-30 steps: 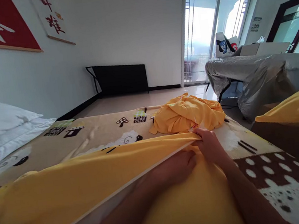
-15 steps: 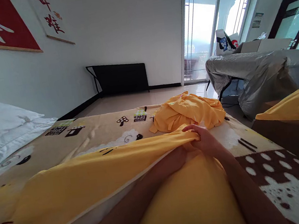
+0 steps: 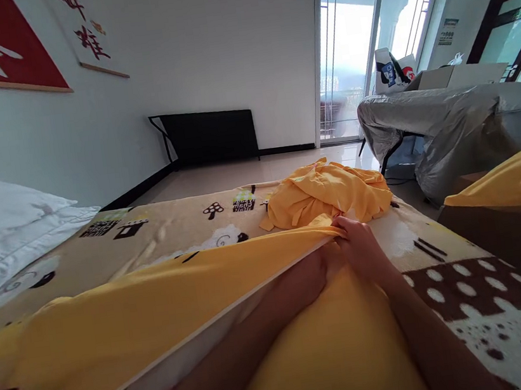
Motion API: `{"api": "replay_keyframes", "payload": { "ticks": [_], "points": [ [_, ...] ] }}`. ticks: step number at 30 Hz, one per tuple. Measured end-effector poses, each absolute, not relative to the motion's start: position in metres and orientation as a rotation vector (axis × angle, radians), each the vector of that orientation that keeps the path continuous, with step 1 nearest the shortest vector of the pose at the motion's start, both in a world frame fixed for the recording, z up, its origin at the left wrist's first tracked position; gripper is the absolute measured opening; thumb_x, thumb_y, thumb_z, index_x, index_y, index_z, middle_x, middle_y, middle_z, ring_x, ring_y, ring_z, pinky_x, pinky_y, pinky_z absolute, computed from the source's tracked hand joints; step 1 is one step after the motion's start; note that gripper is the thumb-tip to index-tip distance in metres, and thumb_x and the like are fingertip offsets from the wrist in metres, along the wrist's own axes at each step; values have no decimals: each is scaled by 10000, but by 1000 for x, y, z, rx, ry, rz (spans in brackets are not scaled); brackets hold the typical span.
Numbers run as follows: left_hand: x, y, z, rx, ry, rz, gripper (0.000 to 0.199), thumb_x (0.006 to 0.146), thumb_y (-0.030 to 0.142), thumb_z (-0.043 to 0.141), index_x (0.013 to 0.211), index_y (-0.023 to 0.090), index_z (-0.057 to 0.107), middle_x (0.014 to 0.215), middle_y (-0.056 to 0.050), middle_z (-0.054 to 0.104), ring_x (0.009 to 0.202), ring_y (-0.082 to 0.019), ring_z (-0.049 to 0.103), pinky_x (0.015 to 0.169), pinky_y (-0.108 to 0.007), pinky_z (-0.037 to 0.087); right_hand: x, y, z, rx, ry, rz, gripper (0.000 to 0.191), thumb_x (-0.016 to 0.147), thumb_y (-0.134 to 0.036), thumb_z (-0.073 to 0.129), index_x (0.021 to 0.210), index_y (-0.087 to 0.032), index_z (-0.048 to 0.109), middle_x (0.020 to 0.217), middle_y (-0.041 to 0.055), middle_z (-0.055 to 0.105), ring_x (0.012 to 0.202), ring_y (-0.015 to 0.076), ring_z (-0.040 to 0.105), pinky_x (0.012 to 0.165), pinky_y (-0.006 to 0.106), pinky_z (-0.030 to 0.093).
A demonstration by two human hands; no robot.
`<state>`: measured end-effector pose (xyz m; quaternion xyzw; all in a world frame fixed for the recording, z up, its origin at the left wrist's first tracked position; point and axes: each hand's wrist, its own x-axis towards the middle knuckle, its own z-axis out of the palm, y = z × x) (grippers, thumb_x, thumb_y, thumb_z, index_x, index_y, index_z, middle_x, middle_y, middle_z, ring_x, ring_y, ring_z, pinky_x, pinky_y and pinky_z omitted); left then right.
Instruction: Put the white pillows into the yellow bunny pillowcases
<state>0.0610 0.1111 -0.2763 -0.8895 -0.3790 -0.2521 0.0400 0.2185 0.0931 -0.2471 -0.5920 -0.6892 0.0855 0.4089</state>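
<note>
A yellow fabric cover [image 3: 159, 298] stretches across the bed from the lower left to the middle, with a pale edge along its opening. My left hand [image 3: 312, 272] reaches under that edge, its fingers curled and partly hidden by the cloth; what they hold cannot be made out. My right hand [image 3: 355, 240] pinches the cover's corner from the right, just beyond the left hand. Between my forearms bulges more yellow fabric [image 3: 333, 345]. Just past my right hand a crumpled yellow cloth [image 3: 330, 192] lies on the patterned blanket [image 3: 177, 215].
White pillows [image 3: 9, 221] lie at the left by the wall. At the right are a yellow cushion [image 3: 517, 177] and a plastic-covered table [image 3: 449, 100] with boxes and a bag. A black folded frame [image 3: 214, 137] leans on the far wall.
My right hand has shifted slightly right with the cover's corner, and the cover's edge is pulled straighter. The left hand stays under the cloth, nearly in place.
</note>
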Motion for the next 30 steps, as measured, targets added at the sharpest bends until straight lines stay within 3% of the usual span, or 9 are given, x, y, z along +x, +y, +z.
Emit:
{"api": "replay_keyframes", "payload": {
  "ticks": [4, 8, 12, 17, 20, 22, 26, 30],
  "points": [
    [60, 107, -268, -2707, -1083, -572, 376, 917, 229, 354, 1252, 160, 510, 1268, -157, 575, 1177, -310, 529, 1070, -495, 342, 214, 93, -246, -1488, -1666, 265, 165, 670, -101, 451, 771, -195, 542, 715, 13, 618, 671, 157, 526, 619, 232, 341],
    [60, 110, -262, -2835, -1151, -573, 301, 917, 256, 375, 1133, 190, 573, 1149, -98, 642, 1063, -256, 594, 1005, -437, 429, 214, 101, -253, -1397, -1689, 345, 202, 656, -91, 406, 785, -197, 520, 761, 22, 628, 730, 159, 544, 645, 233, 365],
    [64, 110, -262, -2877, -1156, -680, 329, 925, 249, 371, 1196, 194, 549, 1152, -89, 642, 1055, -247, 597, 1005, -432, 429, 221, 108, -259, -1266, -1745, 501, 159, 651, -171, 481, 802, -189, 527, 730, -11, 603, 660, 134, 506, 597, 220, 362],
    [65, 111, -265, -2914, -1170, -702, 335, 900, 217, 410, 1206, 212, 547, 1179, -76, 631, 1070, -232, 584, 1011, -414, 421, 225, 109, -261, -1333, -1784, 463, 436, 587, -108, 484, 1001, -177, 604, 800, -3, 656, 682, 140, 548, 623, 223, 387],
    [64, 113, -265, -2904, -1139, -740, 326, 901, 231, 403, 1194, 203, 544, 1204, -82, 619, 1082, -227, 577, 1030, -404, 401, 222, 108, -263, -1554, -1765, 229, 455, 640, -89, 492, 1061, -187, 633, 888, 53, 699, 791, 184, 605, 690, 254, 390],
    [63, 115, -264, -2940, -1105, -755, 321, 910, 257, 386, 1178, 192, 550, 1190, -91, 627, 1076, -225, 583, 1028, -396, 403, 219, 106, -264, -1700, -1767, 123, 376, 696, -119, 507, 1037, -191, 648, 858, 74, 698, 794, 204, 613, 678, 264, 377],
    [61, 120, -266, -3044, -1131, -618, 283, 896, 255, 383, 1018, 180, 627, 1069, -87, 679, 997, -226, 620, 982, -385, 440, 217, 102, -260, -1815, -1800, -5, 180, 753, -149, 487, 807, -195, 652, 787, 83, 648, 755, 205, 587, 635, 263, 350],
    [59, 126, -270, -3068, -1127, -568, 254, 857, 243, 418, 934, 198, 656, 966, -55, 705, 906, -217, 639, 894, -361, 491, 219, 103, -256, -1548, -1775, 83, 232, 661, -72, 473, 778, -188, 637, 852, 58, 638, 798, 173, 563, 679, 237, 369]
  ]
}}
